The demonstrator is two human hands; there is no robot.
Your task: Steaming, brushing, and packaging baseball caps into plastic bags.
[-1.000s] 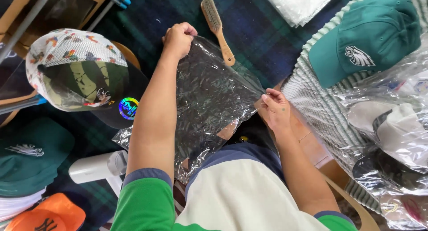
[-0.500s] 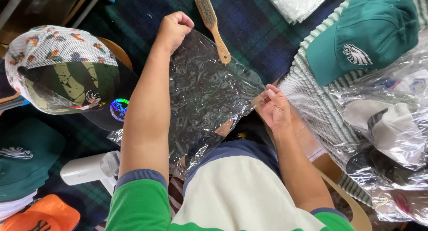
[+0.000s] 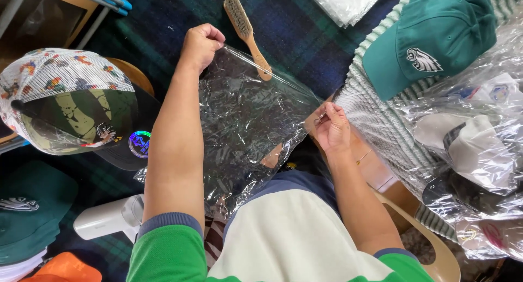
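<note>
1. Left hand [image 3: 200, 45]: grip closed in a fist on the far left corner of a clear plastic bag [image 3: 245, 118].
2. Right hand [image 3: 331, 127]: grip narrow, thumb and fingertips pinching the bag's right edge.
3. Clear plastic bag: crinkled, stretched flat between the two hands, above the person's lap and over the dark plaid cloth [image 3: 305, 37]; its near end hangs down toward the cream and green shirt.
4. Wooden brush [image 3: 248, 34]: lies on the plaid cloth just beyond the bag, handle end partly under the bag's far edge.
5. Patterned cap [image 3: 71, 105]: mesh crown with a camouflage brim and a round sticker, left of the left forearm.
6. Green cap [image 3: 430, 37]: rests at upper right on a striped cloth [image 3: 376, 118].
7. Bagged caps [image 3: 479, 151]: wrapped in clear plastic, at the right edge.
8. White appliance [image 3: 106, 219]: lower left, beside the left sleeve; its kind cannot be told.
9. Stack of clear bags [image 3: 343, 1]: top edge, well apart from both hands.
</note>
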